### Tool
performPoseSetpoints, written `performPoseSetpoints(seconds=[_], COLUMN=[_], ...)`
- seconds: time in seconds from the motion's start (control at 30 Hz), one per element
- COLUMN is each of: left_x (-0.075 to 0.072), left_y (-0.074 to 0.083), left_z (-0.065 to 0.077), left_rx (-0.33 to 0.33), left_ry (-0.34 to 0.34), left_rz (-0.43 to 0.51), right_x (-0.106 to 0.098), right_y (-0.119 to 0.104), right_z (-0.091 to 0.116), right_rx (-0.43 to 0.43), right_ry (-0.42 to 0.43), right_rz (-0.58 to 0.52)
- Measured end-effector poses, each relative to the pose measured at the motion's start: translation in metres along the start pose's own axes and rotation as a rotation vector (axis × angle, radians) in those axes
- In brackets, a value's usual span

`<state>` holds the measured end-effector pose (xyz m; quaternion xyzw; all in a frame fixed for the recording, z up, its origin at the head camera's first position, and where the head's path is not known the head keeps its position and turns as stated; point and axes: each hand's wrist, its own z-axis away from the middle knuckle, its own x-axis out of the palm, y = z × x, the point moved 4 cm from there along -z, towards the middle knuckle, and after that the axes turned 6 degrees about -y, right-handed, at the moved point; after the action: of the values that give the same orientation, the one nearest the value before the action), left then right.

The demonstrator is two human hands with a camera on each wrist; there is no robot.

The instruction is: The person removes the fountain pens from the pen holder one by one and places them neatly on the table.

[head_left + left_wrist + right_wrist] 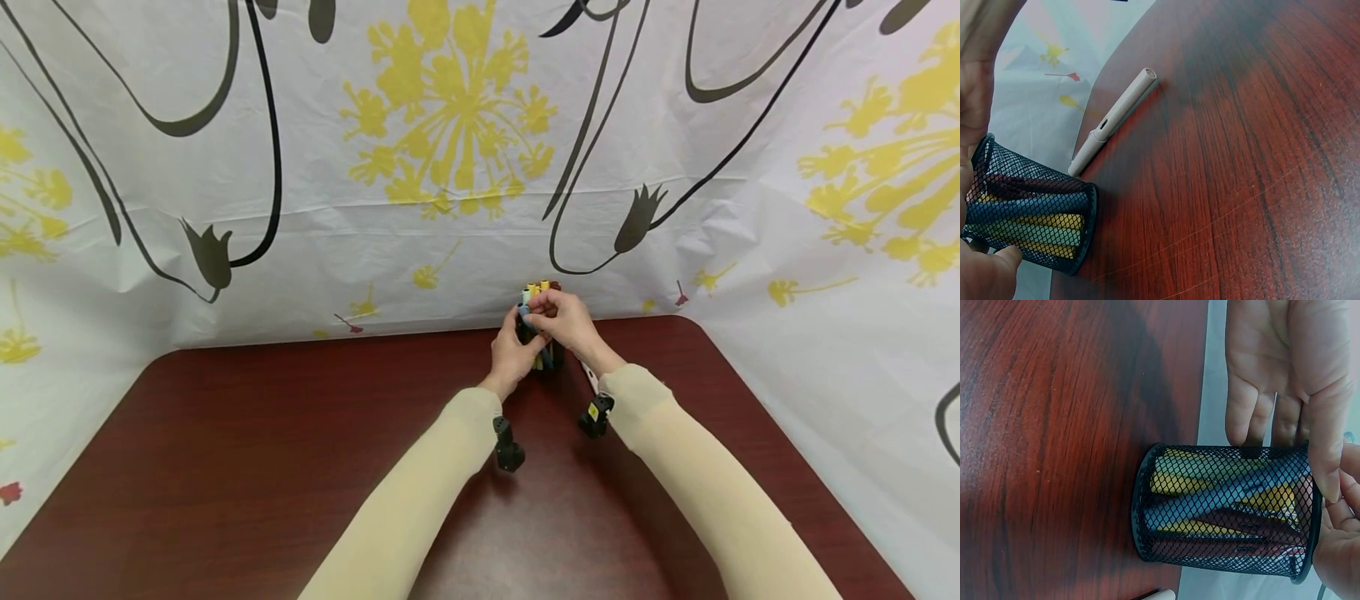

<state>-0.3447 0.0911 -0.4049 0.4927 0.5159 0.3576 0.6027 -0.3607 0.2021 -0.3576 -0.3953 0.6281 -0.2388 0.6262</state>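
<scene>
A black mesh pen holder (1222, 509) stands upright near the table's far edge, holding several pens or markers in yellow, green, blue and dark red. My left hand (512, 354) grips it from the left, its thumb across the front near the rim. The right hand (570, 323) is at the mouth of the holder, thumb and fingertips pinching a blue marker (523, 310) among the other tops. In the right wrist view the curled right hand (1340, 550) shows just past the rim; its fingertips are partly hidden there.
A pale capped pen (1110, 122) lies on the table to the right of the holder. The dark red wooden table (262, 467) meets a white patterned cloth (300, 283) behind the holder. Black wrist cameras (508, 454) hang under both forearms.
</scene>
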Motion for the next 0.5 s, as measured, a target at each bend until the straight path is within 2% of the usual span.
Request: performPoseSetpoints(seconds=[0.5], left_x=[0.0003], left_y=[0.0004], left_z=[-0.0006], left_rx=[0.008], left_ry=[0.0], left_rz=[-0.007], right_x=[0.0009], right_y=[-0.0011], right_z=[-0.0011], right_rx=[0.028], right_ry=[-0.009], right_rz=[0.028])
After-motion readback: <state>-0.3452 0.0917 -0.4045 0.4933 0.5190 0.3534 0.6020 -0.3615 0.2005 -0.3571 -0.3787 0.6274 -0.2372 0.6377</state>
